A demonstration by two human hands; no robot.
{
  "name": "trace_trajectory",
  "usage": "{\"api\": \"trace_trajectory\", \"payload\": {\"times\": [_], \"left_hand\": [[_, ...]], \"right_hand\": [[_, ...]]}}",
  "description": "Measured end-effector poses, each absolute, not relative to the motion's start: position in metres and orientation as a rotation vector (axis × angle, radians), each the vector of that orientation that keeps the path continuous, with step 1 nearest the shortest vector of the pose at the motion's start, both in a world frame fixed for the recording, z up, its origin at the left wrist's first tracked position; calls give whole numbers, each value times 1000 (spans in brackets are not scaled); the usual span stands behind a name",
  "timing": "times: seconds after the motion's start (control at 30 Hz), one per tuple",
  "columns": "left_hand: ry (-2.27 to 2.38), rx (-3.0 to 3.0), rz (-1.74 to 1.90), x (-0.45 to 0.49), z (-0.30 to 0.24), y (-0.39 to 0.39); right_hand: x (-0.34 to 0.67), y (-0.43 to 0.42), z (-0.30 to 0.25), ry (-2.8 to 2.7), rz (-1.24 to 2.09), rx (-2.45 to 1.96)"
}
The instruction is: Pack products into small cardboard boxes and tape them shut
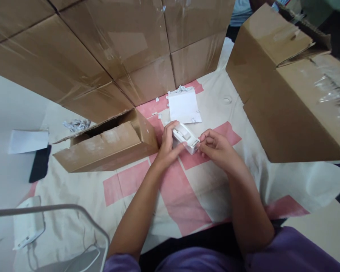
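A small white plastic device [185, 137] is held over the pink-and-cream cloth [192, 196] between both hands. My left hand [167, 145] wraps its left end, fingers curled around it. My right hand [215, 145] pinches at its right end, fingers closed against the plastic; whether a small bit is between the fingertips I cannot make out. Just beyond the hands lies a white paper sheet [184, 107] with small torn white scraps [181, 90] scattered around it.
A stack of taped cardboard boxes [107, 49] walls the far side. An open brown box [107, 145] lies on its side at left. A big box [294, 98] stands at right. A tape roll [227, 99], a white charger [28, 226] and a grey metal frame [82, 215] are nearby.
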State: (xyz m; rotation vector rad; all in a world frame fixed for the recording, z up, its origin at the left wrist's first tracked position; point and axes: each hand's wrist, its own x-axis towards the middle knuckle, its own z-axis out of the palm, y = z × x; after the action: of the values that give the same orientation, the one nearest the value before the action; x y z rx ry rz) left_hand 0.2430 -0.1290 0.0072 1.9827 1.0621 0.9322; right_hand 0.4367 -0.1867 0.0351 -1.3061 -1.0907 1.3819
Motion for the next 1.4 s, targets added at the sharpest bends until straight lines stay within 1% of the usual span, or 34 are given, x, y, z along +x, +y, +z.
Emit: {"api": "trace_trajectory", "payload": {"times": [0.17, 0.83, 1.1, 1.4], "left_hand": [[1239, 1742, 1184, 264, 7, -123], [1402, 1831, 1144, 266, 11, -126], [1403, 2013, 1188, 264, 8, -127], [1311, 2027, 1181, 262, 4, -126]], "right_hand": [[435, -187, 31, -1100, 1353, -1322], [441, -185, 36, -1068, 1487, -1335], [440, -186, 39, -1037, 1521, -1369], [441, -187, 43, -1011, 1549, -1402]]}}
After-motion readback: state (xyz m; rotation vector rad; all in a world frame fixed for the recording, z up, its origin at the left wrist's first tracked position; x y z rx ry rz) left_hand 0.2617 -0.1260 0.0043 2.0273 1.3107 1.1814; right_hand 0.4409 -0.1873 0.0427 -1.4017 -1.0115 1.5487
